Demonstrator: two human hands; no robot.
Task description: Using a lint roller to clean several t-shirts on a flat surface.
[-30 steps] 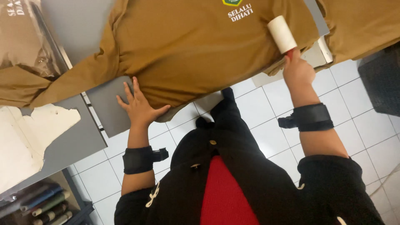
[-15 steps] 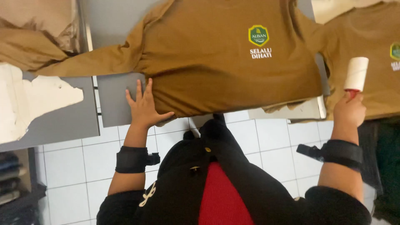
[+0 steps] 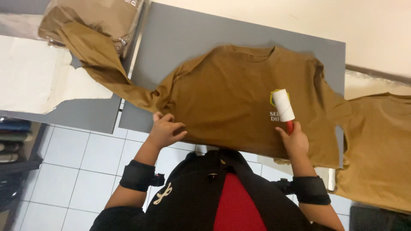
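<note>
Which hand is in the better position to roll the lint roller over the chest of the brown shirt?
Right, most likely. The right hand already grips the red handle of the lint roller, whose white roll lies on the chest of the brown shirt. The left hand rests on the shirt's hem, near the sleeve.

The shirt (image 3: 231,107) under the fingers is plain mustard brown, with a small yellow, green and white chest badge. The roller (image 3: 283,105) is white with a red handle. The surface (image 3: 180,38) is grey; the floor (image 3: 85,154) has white tiles.
</note>
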